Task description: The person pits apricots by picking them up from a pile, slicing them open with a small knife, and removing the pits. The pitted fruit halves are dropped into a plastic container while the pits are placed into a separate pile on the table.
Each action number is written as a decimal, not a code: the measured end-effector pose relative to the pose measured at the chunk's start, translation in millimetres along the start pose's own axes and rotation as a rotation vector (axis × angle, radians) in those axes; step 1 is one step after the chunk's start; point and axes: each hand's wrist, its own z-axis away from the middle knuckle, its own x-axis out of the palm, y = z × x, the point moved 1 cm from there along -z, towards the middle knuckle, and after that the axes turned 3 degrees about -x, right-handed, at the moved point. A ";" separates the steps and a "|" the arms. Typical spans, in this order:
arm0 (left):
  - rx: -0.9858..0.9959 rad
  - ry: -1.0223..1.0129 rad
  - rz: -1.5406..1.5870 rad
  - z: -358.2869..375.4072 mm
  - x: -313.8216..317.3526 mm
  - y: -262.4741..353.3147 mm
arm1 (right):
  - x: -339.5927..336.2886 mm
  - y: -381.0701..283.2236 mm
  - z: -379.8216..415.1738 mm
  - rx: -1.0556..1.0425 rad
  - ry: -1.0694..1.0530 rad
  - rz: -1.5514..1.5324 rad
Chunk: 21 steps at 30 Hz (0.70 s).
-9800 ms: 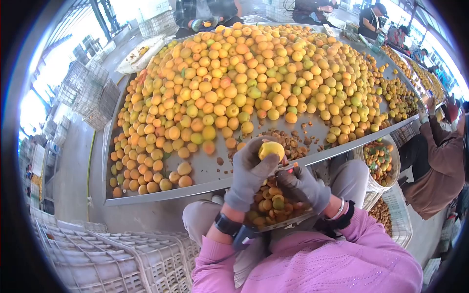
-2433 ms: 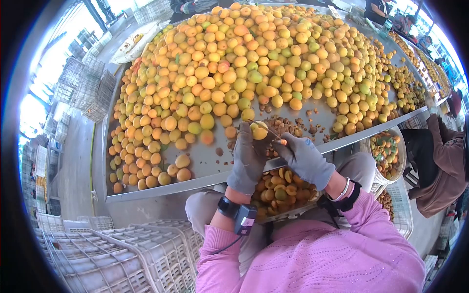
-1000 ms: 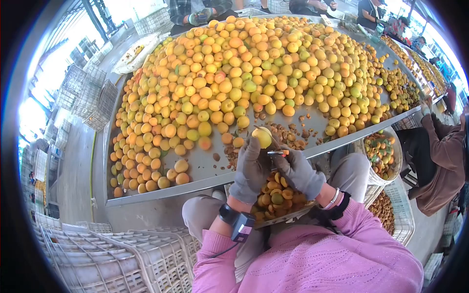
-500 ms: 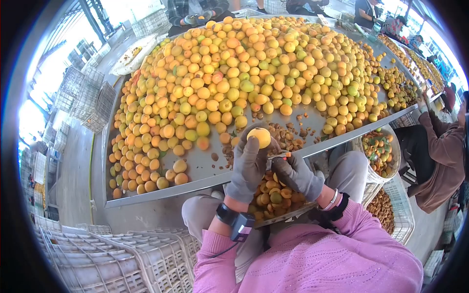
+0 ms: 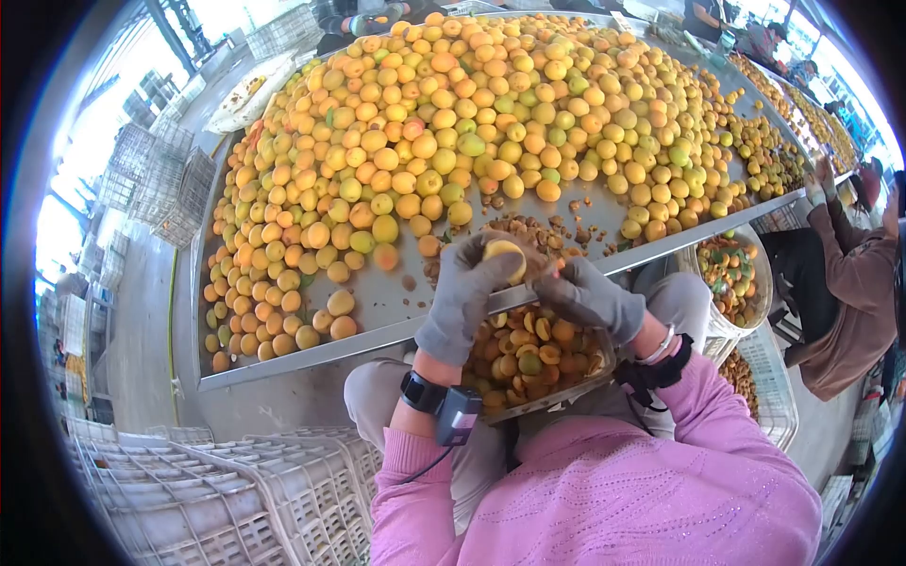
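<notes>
The left hand [image 5: 464, 294], gloved in grey, is over the near edge of the desk [image 5: 283, 366], its grip clamped on one yellow fruit [image 5: 504, 258] between thumb and fingers. The right hand [image 5: 596, 296], also gloved, is close beside it, fingers bent toward the fruit. A small orange-red spot shows at its fingertips, but blur hides what it is, so I cannot tell whether the right grip is clamped on anything.

The desk is metal with a raised rim. A wide heap of yellow, orange and greenish fruit [image 5: 453, 132] covers most of it, from the far edge down to the near left corner. Brown scraps [image 5: 543, 229] lie on the bare metal just beyond the hands, toward the middle of the near edge.

Below that edge, under the hands, a tub [image 5: 552, 405] holds cut fruit [image 5: 528, 357], many pieces with the open side showing. Near the right part of the near edge stands a bucket [image 5: 763, 292] of mixed fruit and leaves. White crates [image 5: 217, 491] stand off the near left corner. Beyond the bucket sits a person in a brown top [image 5: 854, 292].
</notes>
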 end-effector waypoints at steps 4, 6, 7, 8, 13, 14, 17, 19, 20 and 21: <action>0.051 0.287 -0.344 -10.3 11.4 -12.0 | 12.6 2.8 -22.4 -0.229 0.496 -0.115; 0.126 0.259 -0.597 -9.4 14.2 -27.3 | 9.8 -7.5 -25.0 -0.203 0.531 -0.102; 0.176 0.269 -0.592 -10.6 16.5 -30.9 | 8.3 -11.0 -25.5 -0.204 0.567 -0.015; 0.237 0.283 -0.588 -11.3 19.4 -32.1 | 9.6 -18.0 -24.5 -0.179 0.582 -0.020; 0.218 0.225 -0.469 -9.8 21.6 -30.6 | 10.5 -19.6 -39.5 -0.239 0.676 -0.105; 0.357 0.265 -0.602 -11.7 22.5 -31.5 | 12.1 -18.6 -40.6 -0.238 0.675 -0.106; 0.380 0.328 -0.431 -10.3 28.8 -36.4 | 27.6 -28.3 -40.7 -0.174 0.672 -0.064; 0.278 0.350 -0.128 -8.4 30.1 -35.8 | 31.4 -21.9 -48.7 -0.267 0.818 0.203; 0.151 0.359 -0.017 -4.7 30.5 -35.6 | 31.5 -17.9 -52.0 -0.356 0.839 0.271; 0.025 0.362 0.094 -2.3 30.3 -34.4 | 30.0 -20.0 -52.0 -0.367 0.837 0.273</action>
